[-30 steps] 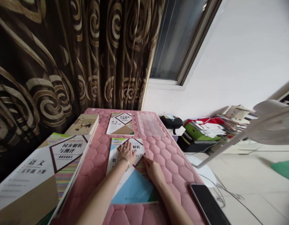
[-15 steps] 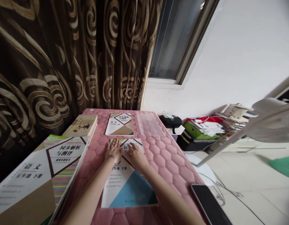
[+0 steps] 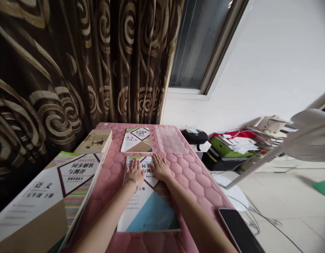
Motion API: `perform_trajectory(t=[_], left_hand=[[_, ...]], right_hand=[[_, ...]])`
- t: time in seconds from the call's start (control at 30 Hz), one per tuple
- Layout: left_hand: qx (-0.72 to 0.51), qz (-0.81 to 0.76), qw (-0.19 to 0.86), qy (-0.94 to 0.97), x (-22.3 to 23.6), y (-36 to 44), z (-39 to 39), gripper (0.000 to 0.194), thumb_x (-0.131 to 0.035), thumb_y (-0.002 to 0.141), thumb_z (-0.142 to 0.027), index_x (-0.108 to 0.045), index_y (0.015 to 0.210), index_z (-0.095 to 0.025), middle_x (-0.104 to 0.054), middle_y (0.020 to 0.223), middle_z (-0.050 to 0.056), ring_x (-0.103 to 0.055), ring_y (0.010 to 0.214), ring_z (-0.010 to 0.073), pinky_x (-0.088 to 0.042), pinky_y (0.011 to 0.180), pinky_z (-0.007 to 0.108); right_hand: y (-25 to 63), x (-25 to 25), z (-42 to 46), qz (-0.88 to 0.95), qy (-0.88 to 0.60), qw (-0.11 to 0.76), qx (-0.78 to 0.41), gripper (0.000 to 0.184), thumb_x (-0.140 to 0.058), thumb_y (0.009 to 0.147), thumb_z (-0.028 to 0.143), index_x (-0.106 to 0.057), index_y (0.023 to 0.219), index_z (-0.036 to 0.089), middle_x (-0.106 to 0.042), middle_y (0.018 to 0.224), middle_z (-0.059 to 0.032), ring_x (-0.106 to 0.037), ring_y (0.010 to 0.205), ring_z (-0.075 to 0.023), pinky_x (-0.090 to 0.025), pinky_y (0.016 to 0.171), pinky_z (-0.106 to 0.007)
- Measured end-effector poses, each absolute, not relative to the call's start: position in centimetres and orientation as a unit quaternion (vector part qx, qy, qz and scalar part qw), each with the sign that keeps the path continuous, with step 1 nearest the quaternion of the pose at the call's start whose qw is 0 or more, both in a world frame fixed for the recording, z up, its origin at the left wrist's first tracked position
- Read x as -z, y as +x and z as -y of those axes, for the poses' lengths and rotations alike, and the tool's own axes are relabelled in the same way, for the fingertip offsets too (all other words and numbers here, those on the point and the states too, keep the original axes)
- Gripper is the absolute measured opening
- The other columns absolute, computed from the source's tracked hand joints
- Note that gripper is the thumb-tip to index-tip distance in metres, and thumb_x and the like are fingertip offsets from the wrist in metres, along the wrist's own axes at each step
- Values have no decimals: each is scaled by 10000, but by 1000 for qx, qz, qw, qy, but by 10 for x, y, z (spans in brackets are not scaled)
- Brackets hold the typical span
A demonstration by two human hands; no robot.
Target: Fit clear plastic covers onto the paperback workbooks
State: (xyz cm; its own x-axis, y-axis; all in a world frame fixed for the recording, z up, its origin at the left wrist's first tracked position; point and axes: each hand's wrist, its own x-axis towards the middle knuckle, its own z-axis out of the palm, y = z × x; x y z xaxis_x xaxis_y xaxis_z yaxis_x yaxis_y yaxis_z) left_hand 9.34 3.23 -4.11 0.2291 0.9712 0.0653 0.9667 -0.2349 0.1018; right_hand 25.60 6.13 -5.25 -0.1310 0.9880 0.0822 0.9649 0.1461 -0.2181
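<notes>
A workbook point(image 3: 149, 207) with a white, blue and striped cover lies flat in the middle of the pink quilted table top point(image 3: 194, 182). My left hand point(image 3: 134, 172), a bangle on its wrist, rests flat on the book's upper left part with the fingers spread. My right hand point(image 3: 159, 168) lies flat beside it on the upper right part, fingers stretched toward the far edge. Both palms press the cover and hold nothing.
A smaller workbook point(image 3: 137, 140) lies further back, with a clear plastic sheet point(image 3: 170, 140) to its right. A beige book point(image 3: 95, 140) and a big workbook point(image 3: 46, 196) sit at the left by the brown curtain point(image 3: 59, 70). A dark phone point(image 3: 240, 230) lies at the right edge. A white fan point(image 3: 296, 140) and clutter stand on the right.
Both hands slid up the cover toward its far edge and now lie side by side, flat. The right hand moved from the book's right edge onto its top part.
</notes>
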Motion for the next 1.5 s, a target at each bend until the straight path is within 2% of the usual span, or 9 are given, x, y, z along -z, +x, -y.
perform_trajectory(t=[0.27, 0.5, 0.67, 0.77, 0.87, 1.0, 1.2, 1.33, 1.5], left_hand=[[-111, -496, -55, 859, 77, 52, 94, 586, -352, 917, -374, -309, 1472, -191, -249, 1555, 70, -263, 1420, 230, -259, 1144, 425], [-120, -535, -84, 832, 76, 30, 111, 549, -361, 900, -317, -387, 1435, -196, -323, 1523, 74, -354, 1375, 254, -302, 1103, 491], [-123, -534, -54, 835, 76, 33, 109, 540, -365, 893, -289, -412, 1422, -193, -355, 1510, 72, -354, 1375, 253, -307, 1104, 489], [-140, -529, -27, 837, 74, 29, 107, 533, -375, 898, -275, -404, 1426, -213, -368, 1510, 60, -355, 1372, 239, -325, 1101, 457], [-164, -544, 9, 823, 64, 27, 98, 444, -417, 880, -222, -568, 1297, -228, -436, 1469, 65, -377, 1345, 257, -350, 1086, 434], [-185, -627, 86, 752, 40, 28, 73, 306, -496, 800, -89, -738, 940, -214, -565, 1272, 92, -528, 1150, 247, -403, 1016, 396], [-207, -693, 218, 656, 22, 25, 39, 195, -552, 696, 6, -631, 656, -168, -613, 764, 33, -576, 754, 159, -441, 732, 266], [-229, -688, 247, 643, 26, 21, 39, 181, -533, 725, -32, -547, 629, -185, -584, 633, -23, -544, 617, 123, -388, 596, 216], [-336, -679, 263, 598, 25, 20, 33, 172, -523, 735, -87, -461, 624, -202, -534, 588, -60, -530, 581, 106, -372, 553, 192]], right_hand=[[258, 50, -64, 747, -656, 82, -68, 619, -226, 986, 434, -230, 1483, 65, -176, 1556, -130, -137, 1446, -220, -86, 1168, -451], [211, 39, -4, 764, -637, 99, -36, 648, -335, 964, 412, -274, 1452, -11, -149, 1543, -201, -89, 1447, -282, -77, 1166, -477], [196, 73, 92, 810, -566, 155, -14, 623, -301, 958, 479, -308, 1471, 125, -210, 1543, -115, -167, 1436, -262, -195, 1163, -454], [225, 81, 119, 766, -627, 143, -8, 623, -319, 955, 468, -345, 1450, 90, -245, 1534, -146, -194, 1428, -289, -234, 1144, -470], [251, 70, 116, 717, -685, 127, -14, 536, -341, 955, 382, -432, 1399, 96, -328, 1505, -168, -324, 1377, -302, -318, 1091, -445], [256, 42, 90, 656, -743, 124, -41, 370, -325, 942, 231, -598, 1169, 128, -573, 1256, -176, -569, 1119, -259, -446, 936, -355], [252, 27, 57, 578, -789, 152, -146, 351, -348, 945, 304, -567, 1073, 62, -645, 1041, -206, -638, 977, -294, -495, 757, -354], [260, 36, 57, 570, -769, 217, -191, 359, -331, 948, 335, -569, 1125, 133, -683, 1049, -139, -656, 971, -253, -501, 773, -335], [263, 33, 52, 581, -688, 394, -185, 464, -333, 924, 356, -497, 1303, 144, -685, 1106, -118, -656, 973, -236, -520, 806, -338]])
